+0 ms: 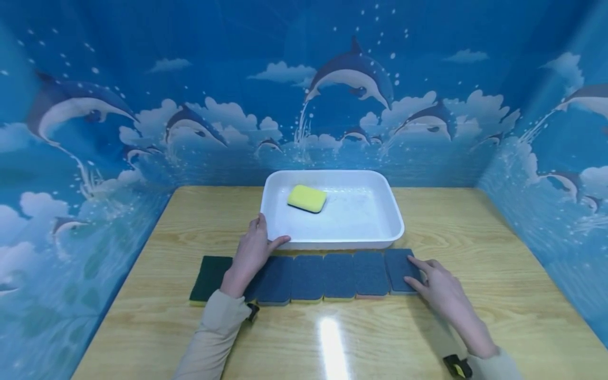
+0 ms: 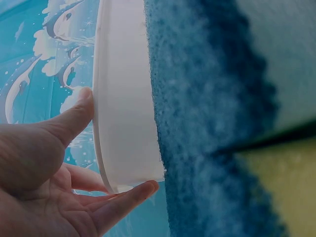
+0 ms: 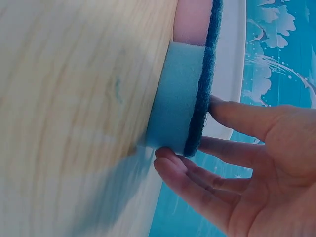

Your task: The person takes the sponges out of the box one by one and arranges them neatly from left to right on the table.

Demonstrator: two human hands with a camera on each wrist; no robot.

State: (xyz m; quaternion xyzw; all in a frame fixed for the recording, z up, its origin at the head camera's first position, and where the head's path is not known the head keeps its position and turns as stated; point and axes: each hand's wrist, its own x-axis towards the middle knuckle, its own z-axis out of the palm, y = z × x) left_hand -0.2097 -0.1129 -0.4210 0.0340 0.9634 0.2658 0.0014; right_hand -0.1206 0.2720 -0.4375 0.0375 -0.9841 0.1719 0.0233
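Observation:
My left hand (image 1: 252,250) holds the front left corner of a white tray (image 1: 398,224), with the thumb on the front rim and the fingers along the left side wall. In the tray lies a sponge (image 1: 307,197), yellow side up. Before the tray runs a row of sponges with their scouring sides up. At its right end, my right hand (image 1: 442,290) holds a light blue sponge (image 3: 177,94) with a dark blue scouring face. Its thumb lies on that face and its fingertips are at the outer side. The sponge rests on the table.
A dark green-faced sponge (image 1: 211,272) ends the row on the left; several blue-faced sponges (image 1: 309,277) stand side by side between. The wooden table (image 1: 380,338) meets a blue dolphin-print curtain (image 1: 228,63) at the back and sides.

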